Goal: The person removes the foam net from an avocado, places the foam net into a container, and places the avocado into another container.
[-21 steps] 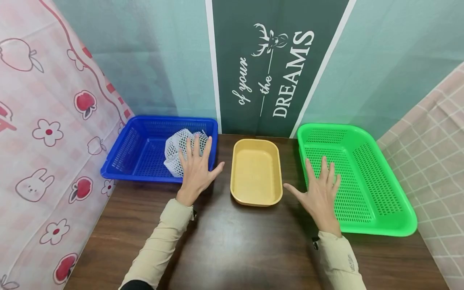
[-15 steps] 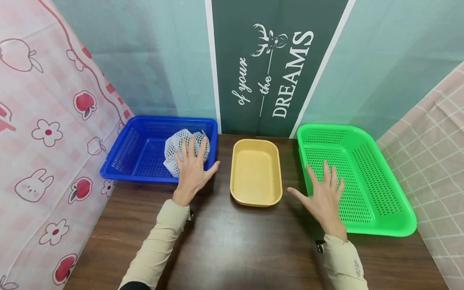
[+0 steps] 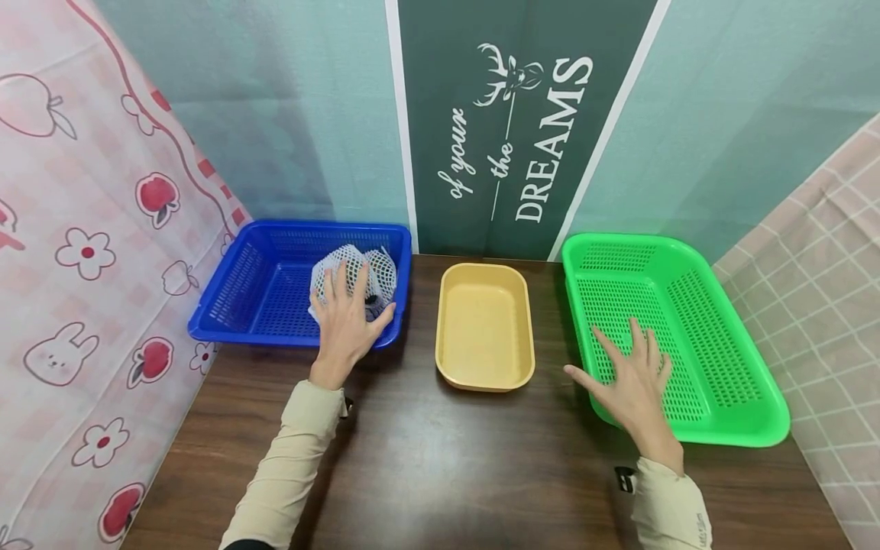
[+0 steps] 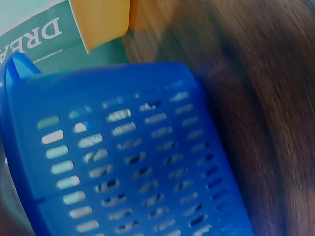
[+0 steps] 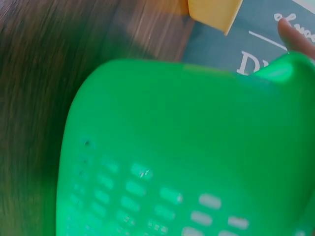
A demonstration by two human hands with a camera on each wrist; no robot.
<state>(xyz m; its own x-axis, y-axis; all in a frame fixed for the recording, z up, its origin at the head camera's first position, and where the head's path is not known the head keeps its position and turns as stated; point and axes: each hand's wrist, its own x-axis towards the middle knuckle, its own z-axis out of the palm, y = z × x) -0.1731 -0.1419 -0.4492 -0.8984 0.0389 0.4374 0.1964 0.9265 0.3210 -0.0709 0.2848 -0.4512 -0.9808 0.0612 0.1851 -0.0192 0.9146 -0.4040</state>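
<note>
My left hand (image 3: 342, 325) hovers over the near right part of the blue basket (image 3: 237, 283), fingers spread. Under and behind it lies white netting (image 3: 382, 269), partly hidden by the fingers. Beside the thumb a small dark item (image 3: 374, 307) shows, its kind unclear. My right hand (image 3: 634, 391) is spread above the near left side of the green basket (image 3: 742, 374), which holds nothing visible. Neither hand grips anything. In the left wrist view the blue basket's slotted wall (image 4: 133, 157) fills the frame. The right wrist view has the green basket's wall (image 5: 157, 113) and one fingertip (image 5: 295, 39).
Between the two baskets a yellow tray (image 3: 485, 328) stands on the dark wooden table (image 3: 440, 473). A green cloth with white lettering (image 3: 509, 153) hangs behind. Patterned cloths (image 3: 89, 305) border the left and right sides.
My left hand has drifted left and slightly down, uncovering more of the netting and the dark item. The right hand has moved right and toward me, away from the yellow tray.
</note>
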